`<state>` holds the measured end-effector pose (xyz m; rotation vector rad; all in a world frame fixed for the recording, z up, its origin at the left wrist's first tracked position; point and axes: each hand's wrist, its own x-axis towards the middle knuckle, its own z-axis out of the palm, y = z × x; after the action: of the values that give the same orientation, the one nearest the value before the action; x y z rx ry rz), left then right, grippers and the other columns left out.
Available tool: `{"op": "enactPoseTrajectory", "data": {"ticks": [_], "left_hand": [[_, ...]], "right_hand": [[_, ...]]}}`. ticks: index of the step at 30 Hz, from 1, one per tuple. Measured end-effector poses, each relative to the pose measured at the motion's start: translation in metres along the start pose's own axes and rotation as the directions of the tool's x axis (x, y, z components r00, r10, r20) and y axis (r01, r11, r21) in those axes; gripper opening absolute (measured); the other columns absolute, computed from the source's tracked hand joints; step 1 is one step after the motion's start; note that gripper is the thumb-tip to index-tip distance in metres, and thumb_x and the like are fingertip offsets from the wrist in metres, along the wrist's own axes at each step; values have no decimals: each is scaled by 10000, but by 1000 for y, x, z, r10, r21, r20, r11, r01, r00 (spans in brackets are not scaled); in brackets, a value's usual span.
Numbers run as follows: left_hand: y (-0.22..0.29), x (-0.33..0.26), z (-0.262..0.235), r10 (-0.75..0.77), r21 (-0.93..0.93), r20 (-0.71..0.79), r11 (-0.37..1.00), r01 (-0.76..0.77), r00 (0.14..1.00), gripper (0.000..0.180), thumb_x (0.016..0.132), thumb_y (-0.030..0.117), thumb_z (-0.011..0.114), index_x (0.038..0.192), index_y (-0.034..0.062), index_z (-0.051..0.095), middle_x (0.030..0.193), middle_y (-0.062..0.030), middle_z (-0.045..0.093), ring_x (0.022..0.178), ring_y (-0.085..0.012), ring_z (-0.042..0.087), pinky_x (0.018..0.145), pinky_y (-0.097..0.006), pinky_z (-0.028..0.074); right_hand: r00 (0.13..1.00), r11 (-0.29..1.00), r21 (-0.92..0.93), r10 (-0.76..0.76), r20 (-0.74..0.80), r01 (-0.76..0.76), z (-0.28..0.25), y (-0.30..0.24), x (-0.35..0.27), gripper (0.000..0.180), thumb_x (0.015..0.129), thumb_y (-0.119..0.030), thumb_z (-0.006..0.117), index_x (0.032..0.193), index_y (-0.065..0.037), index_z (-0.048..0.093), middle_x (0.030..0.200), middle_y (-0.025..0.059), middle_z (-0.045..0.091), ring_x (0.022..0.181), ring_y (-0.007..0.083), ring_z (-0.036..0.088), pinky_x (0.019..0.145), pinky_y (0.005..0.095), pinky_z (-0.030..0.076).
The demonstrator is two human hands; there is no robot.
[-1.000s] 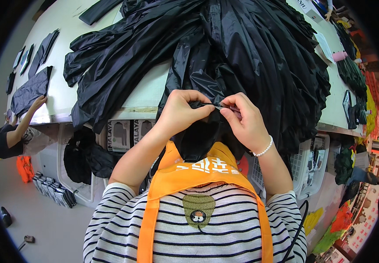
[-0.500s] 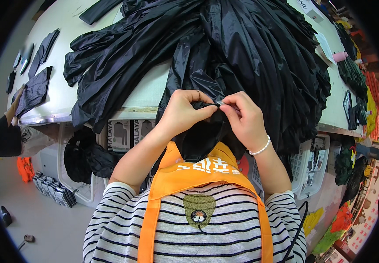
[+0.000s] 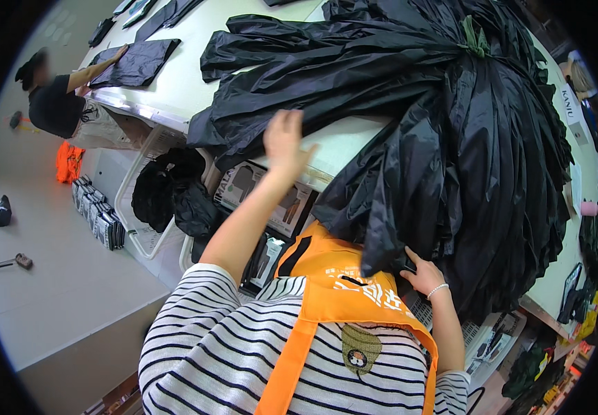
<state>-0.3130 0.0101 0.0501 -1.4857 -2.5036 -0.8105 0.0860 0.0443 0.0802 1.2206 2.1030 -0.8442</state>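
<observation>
A big heap of black, shiny thin-fabric garments (image 3: 396,76) lies on the white table, gathered at its top by a green tie (image 3: 475,38). Some of its ends hang over the near edge. My left hand (image 3: 286,145) is raised by the left-hand folds, blurred, with its fingers apart and nothing in them. Low on the right, my right hand (image 3: 425,274) is beside a hanging garment end (image 3: 382,242). Its thumb and fingers close round something dark, which I cannot tell from the fabric.
Under the table edge stand a white basket (image 3: 129,200) with black cloth and printed packages (image 3: 264,197). Another person (image 3: 57,104) handles a flat black piece (image 3: 140,63) at the far left. Stacked packs (image 3: 98,211) and an orange bundle (image 3: 69,160) lie on the floor.
My hands were together, pinching the garment's edge at the middle. They have parted: the left is up and off the fabric, the right has dropped lower. The view has swung left.
</observation>
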Motion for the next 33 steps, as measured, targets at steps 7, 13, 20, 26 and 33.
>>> {"op": "enactPoseTrajectory", "data": {"ticks": [7, 13, 20, 26, 33], "left_hand": [[-153, -2, -5, -364, 23, 11, 931, 363, 931, 190, 852, 232, 615, 876, 59, 688, 1005, -152, 649, 919, -323, 613, 790, -388, 479], [-22, 1, -101, 246, -31, -491, 954, -299, 835, 69, 774, 62, 639, 788, 90, 578, 809, -49, 622, 740, -253, 586, 695, -374, 429], [126, -90, -92, 749, -507, -114, 522, -687, 653, 179, 721, 178, 711, 853, 98, 621, 914, -59, 638, 834, -204, 611, 709, -340, 445], [101, -79, -99, 670, -692, 98, 578, -434, 736, 649, 634, 466, 770, 1128, 83, 598, 1153, -100, 579, 1077, -291, 542, 909, -409, 402], [61, -98, -57, 482, -733, 413, 679, -32, 773, 282, 721, 44, 687, 998, 10, 642, 965, -153, 646, 909, -305, 627, 801, -339, 486]], "right_hand": [[990, 982, 127, 133, 55, -139, -12, -4, 7, 491, 858, -340, 580, 1329, -220, 507, 921, 167, 683, 739, 278, 665, 805, 377, 500], [957, 803, 574, 20, -291, 157, -42, -3, 4, 236, 888, -215, 613, 919, 15, 658, 598, 58, 610, 480, 109, 552, 534, 256, 453], [816, 346, 739, -229, -531, 578, -64, -103, 28, 691, 854, -128, 659, 1430, -53, 285, 1063, 97, 635, 719, 53, 520, 649, 191, 436], [795, 339, 743, -24, -606, 577, -45, -66, 41, 552, 771, 80, 630, 1289, 36, 444, 1185, 100, 570, 1074, 160, 556, 934, 267, 436], [776, 526, 703, 121, -619, 479, -38, -40, 36, 517, 787, -48, 693, 1259, 5, 490, 1081, 65, 592, 786, 94, 534, 730, 222, 444]]}}
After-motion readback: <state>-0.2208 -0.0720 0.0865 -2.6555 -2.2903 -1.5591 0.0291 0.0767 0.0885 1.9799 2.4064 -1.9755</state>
